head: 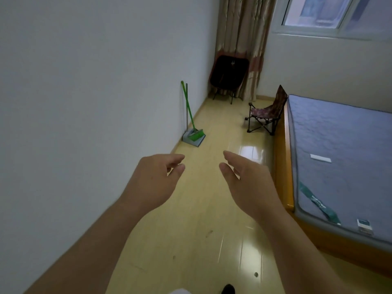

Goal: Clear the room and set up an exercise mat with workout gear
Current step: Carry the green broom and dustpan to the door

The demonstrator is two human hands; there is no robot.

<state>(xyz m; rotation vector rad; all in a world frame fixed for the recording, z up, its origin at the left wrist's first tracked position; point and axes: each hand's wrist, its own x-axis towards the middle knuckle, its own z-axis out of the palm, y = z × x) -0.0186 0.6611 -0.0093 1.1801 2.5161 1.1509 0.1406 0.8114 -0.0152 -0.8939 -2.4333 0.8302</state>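
Both arms reach forward over a yellow wooden floor [203, 209]. My left hand [154, 181] and my right hand [248, 183] hang in the air side by side, fingers relaxed, holding nothing. Ahead by the left wall stands a green broom [189, 111] in a grey dustpan [193, 138]. A small patterned folding camp chair [267, 112] stands beside the bed's far corner. A black folded chair [230, 74] leans in the far corner against the curtain. No mat or workout gear shows.
A bed with a bare grey-blue mattress [343, 162] on a wooden frame [284, 166] fills the right side. A white wall [84, 102] runs along the left. A brown curtain [241, 28] and a window [322, 11] are at the back. The floor forms a narrow corridor between wall and bed.
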